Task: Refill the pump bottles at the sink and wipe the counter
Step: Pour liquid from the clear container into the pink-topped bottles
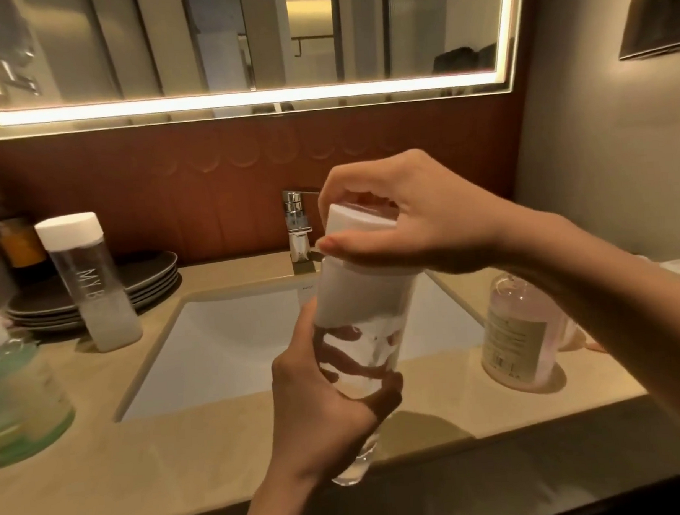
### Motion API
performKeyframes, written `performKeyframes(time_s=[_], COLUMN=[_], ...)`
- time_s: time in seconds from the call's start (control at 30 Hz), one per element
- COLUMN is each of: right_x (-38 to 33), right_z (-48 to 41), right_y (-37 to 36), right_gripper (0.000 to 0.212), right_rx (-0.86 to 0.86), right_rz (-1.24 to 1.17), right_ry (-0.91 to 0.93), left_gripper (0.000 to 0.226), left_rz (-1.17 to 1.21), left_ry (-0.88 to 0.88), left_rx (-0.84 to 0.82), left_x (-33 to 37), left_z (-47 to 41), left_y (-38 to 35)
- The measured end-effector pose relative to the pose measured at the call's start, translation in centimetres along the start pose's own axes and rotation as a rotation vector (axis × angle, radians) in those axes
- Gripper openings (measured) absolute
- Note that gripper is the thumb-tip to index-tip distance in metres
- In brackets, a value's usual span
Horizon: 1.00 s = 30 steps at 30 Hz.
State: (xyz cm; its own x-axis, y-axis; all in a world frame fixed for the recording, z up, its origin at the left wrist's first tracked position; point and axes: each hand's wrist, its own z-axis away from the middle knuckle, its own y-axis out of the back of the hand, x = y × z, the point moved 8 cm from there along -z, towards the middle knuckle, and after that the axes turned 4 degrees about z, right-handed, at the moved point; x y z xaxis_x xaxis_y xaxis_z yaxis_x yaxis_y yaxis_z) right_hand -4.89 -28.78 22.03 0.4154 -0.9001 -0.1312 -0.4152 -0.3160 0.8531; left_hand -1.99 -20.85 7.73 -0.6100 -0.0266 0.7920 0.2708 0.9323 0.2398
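White cap (pixel 354 222): on top of the clear bottle (pixel 359 335), above the front half of the sink (pixel 224 344).
Right hand (pixel 408 221): over the cap from above, thumb and fingers curled round its rim.
Left hand (pixel 324 409): fingers wrapped round the bottle's lower body, holding it slightly tilted over the sink's front edge.
Lettered bottle (pixel 93 284): upright on the counter (pixel 144 468) left of the sink, before stacked dark plates (pixel 148 273).
Green bottle (pixel 16 392): far left of the sink.
Pink bottle (pixel 518 334): just right of the sink.
Faucet (pixel 298 228): behind the sink.
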Motion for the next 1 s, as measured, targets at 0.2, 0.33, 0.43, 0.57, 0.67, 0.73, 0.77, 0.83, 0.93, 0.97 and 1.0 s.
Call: performKeyframes(time_s=[0.2,0.33,0.43,0.57,0.67,0.73,0.77,0.83,0.93,0.97,1.0], right_x=[1.3,1.5,1.6,2.0,2.3,2.8,3.1,3.5,4.1,4.2,4.3], right_z=[0.8,0.6,0.6,2.0,2.4,2.3,2.3,2.4,2.5,2.5,2.5], right_y=[-0.2,-0.5,-0.6,-0.8,-0.4,-0.2,-0.2,-0.4,-1.1,-1.3,-1.3], right_gripper=[0.065,0.073,0.060,0.050,0.064,0.067,0.068,0.081,0.104,0.103,0.096], right_rx=[-0.211,-0.283,-0.325,-0.535,-0.533,-0.471,-0.447,-0.464,-0.559,-0.575,-0.586], right_rz=[0.009,0.333,0.310,-0.154,-0.394,-0.434,-0.405,-0.193,0.105,0.120,0.111], right_ry=[-0.198,-0.298,-0.249,-0.170,-0.089,-0.190,-0.268,-0.387,-0.466,-0.461,-0.444], left_gripper=[0.088,0.097,0.097,0.091,0.091,0.092,0.094,0.092,0.090,0.091,0.091], left_rz=[-0.198,-0.327,-0.307,-0.227,-0.202,-0.226,-0.241,-0.281,-0.317,-0.325,-0.334], left_ry=[-0.082,-0.117,-0.102,-0.079,-0.076,-0.083,-0.084,-0.091,-0.107,-0.111,-0.115], left_rx=[0.104,0.142,0.118,0.067,0.081,0.079,0.073,0.061,0.053,0.048,0.041], left_x=[0.4,1.3,0.9,0.1,0.0,0.2,0.4,0.6,0.7,0.7,0.7], left_z=[0.2,0.4,0.4,0.5,0.6,0.5,0.6,0.6,0.8,0.9,1.0], left_y=[0.2,0.2,0.4,0.4,0.4,0.3,0.2,-0.1,-0.5,-0.6,-0.7])
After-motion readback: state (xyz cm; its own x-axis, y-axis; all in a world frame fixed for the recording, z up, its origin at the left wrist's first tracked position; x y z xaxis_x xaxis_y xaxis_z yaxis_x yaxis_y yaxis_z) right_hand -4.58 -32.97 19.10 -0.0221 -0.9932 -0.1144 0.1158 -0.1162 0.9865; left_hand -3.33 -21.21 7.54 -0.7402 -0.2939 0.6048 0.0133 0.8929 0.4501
